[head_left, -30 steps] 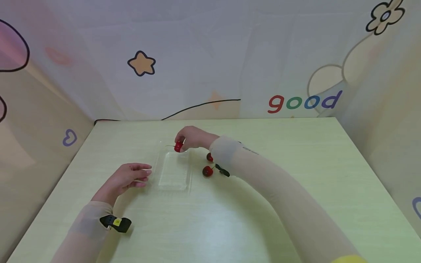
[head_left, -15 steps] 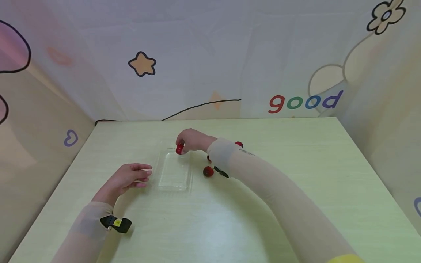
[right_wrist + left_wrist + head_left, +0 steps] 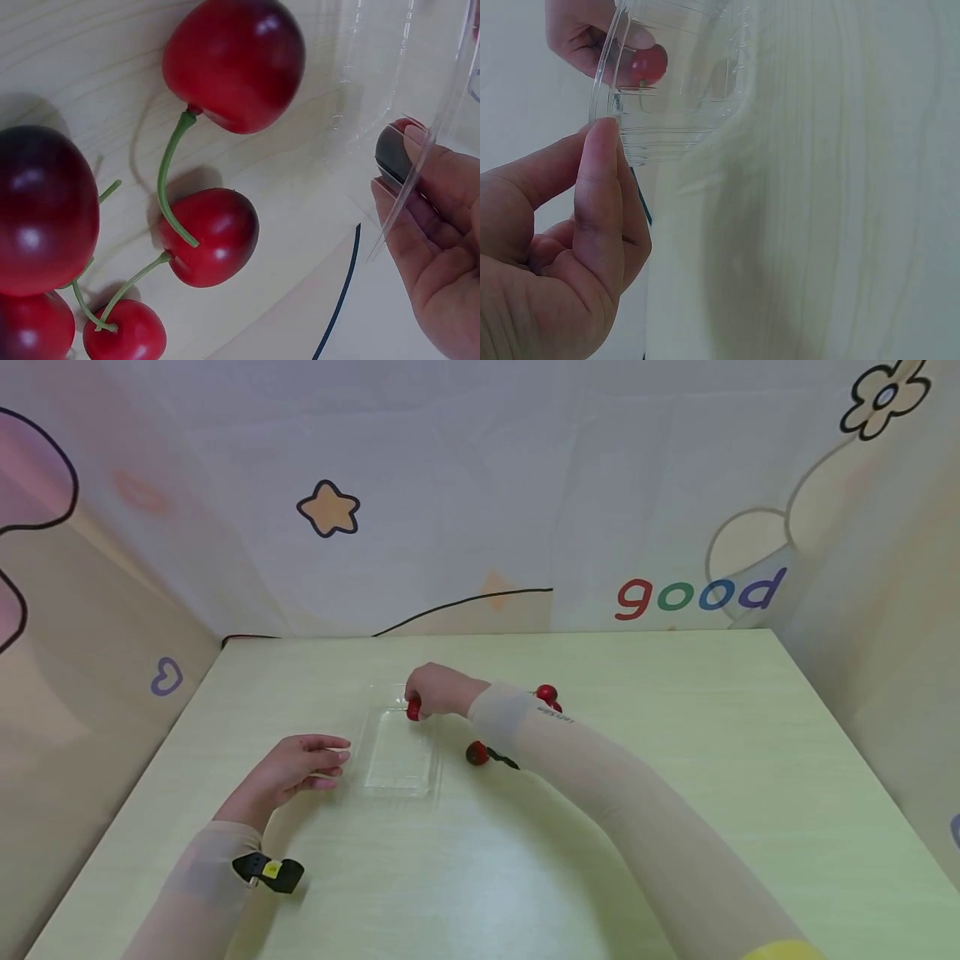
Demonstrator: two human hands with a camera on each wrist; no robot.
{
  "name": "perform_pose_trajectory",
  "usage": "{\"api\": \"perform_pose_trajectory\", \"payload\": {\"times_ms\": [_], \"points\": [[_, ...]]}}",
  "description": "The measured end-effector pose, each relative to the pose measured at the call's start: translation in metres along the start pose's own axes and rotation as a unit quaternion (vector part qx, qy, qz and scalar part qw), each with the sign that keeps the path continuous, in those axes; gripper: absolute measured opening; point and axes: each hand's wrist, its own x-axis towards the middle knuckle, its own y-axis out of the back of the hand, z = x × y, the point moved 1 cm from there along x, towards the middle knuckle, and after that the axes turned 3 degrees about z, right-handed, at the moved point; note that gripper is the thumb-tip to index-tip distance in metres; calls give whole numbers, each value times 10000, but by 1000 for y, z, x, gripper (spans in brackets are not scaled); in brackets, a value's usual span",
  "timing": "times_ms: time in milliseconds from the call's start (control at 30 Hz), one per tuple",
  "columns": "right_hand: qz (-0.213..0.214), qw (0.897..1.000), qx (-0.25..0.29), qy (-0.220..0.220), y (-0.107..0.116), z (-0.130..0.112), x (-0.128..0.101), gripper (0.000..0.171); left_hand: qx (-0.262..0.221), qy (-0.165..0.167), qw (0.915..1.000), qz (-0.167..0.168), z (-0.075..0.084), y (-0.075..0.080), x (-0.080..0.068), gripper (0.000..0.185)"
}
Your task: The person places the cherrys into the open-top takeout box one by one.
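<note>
Pale green tabletop (image 3: 675, 760), with a clear plastic tray (image 3: 399, 760) lying left of its middle, nearer the far edge than the near one. Left hand (image 3: 288, 770) resting at the tray's left rim, fingers loosely extended and fingertips touching the plastic; right hand (image 3: 438, 691) at the tray's far end, fingers curled around a red cherry (image 3: 413, 710). More cherries (image 3: 477, 752) loose just right of the tray.
</note>
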Motion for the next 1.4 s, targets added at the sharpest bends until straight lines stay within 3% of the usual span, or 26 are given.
{"api": "perform_pose_trajectory", "payload": {"times_ms": [367,733,1400], "points": [[11,9993,-375,4,-6,2,3,28,-29,-65,10000,-32,-2,-1,1,49],[-22,9913,-1313,44,-15,1,8,14,-69,-101,9999,-78,-2,-3,1,48],[156,9863,-1633,159,-11,-5,7,14,-98,-153,9998,-66,-2,-1,1,47]]}}
